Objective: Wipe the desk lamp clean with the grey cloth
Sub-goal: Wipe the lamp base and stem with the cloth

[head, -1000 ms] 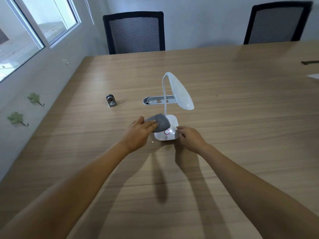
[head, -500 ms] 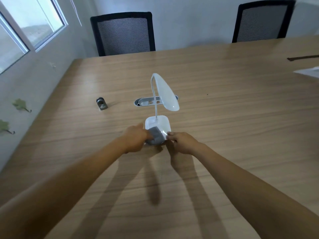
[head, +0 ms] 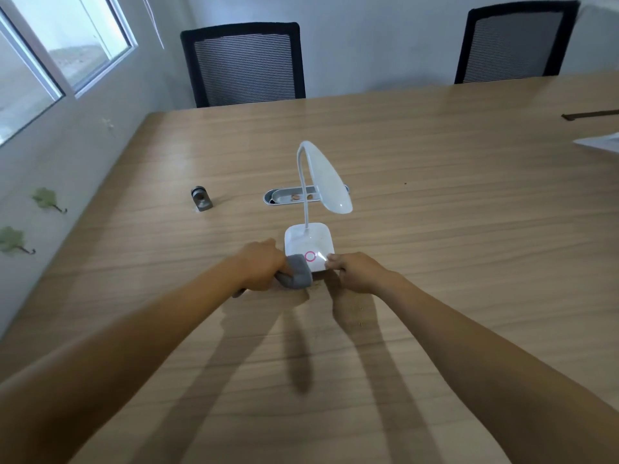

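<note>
In the head view a white desk lamp (head: pixel 308 242) stands upright on the wooden table (head: pixel 435 229), its gooseneck curving over to an oval head. The left hand (head: pixel 259 267) is closed around the grey cloth (head: pixel 297 271), which presses against the near left corner of the lamp's square base, beside a pink ring (head: pixel 310 256). The right hand (head: pixel 355 271) pinches the base's near right corner, fingers curled. Behind the lamp lies an oval cable grommet (head: pixel 288 197); a small metal clip (head: pixel 201 198) sits to its left.

paper (head: pixel 599 142): cut by right edge | left hand (head: pixel 259 267): fingers hidden under grey cloth (head: pixel 296 271)
</note>
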